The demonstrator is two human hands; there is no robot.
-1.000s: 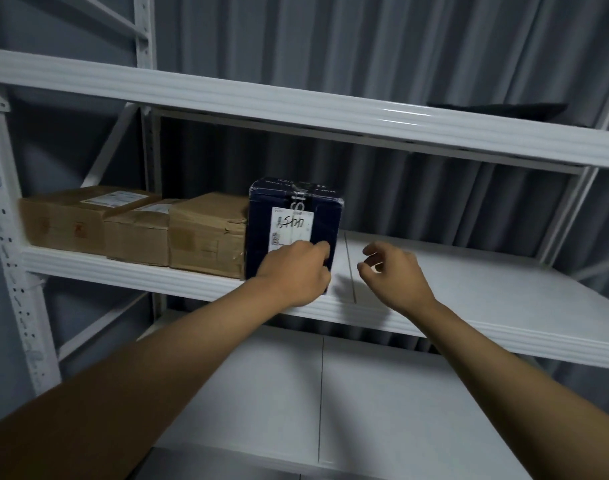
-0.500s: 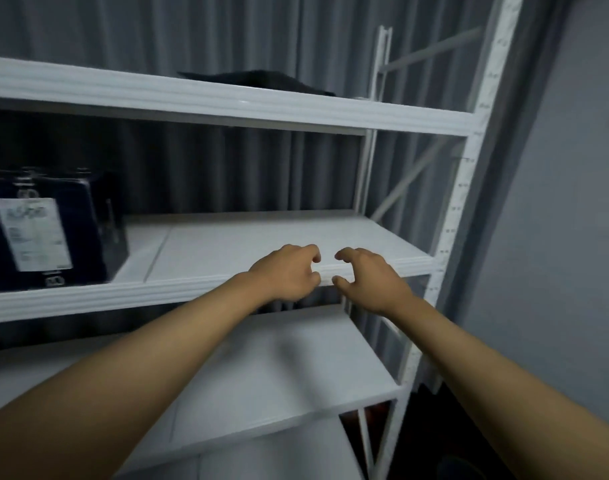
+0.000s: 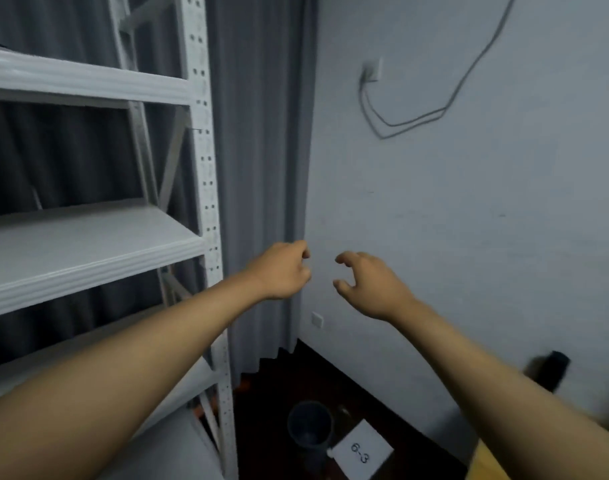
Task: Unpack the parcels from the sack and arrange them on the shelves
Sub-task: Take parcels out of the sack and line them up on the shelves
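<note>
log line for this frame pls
left hand: empty, loosely curled | right hand: empty, loosely curled | shelf: bare in view | no parcel visible

Shelves left of wall

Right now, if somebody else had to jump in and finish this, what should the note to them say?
Left hand: loosely curled, holds nothing. Right hand: loosely curled, holds nothing.
Both hang in front of the wall, right of the white shelves.
No parcel or sack is in view; the shelf parts seen here hold nothing.
On the floor: a grey bucket and a white card marked 6-3.
Done: cannot tell from this view.
Left: find the sack, take out the next parcel, set it on a shelf.
</note>
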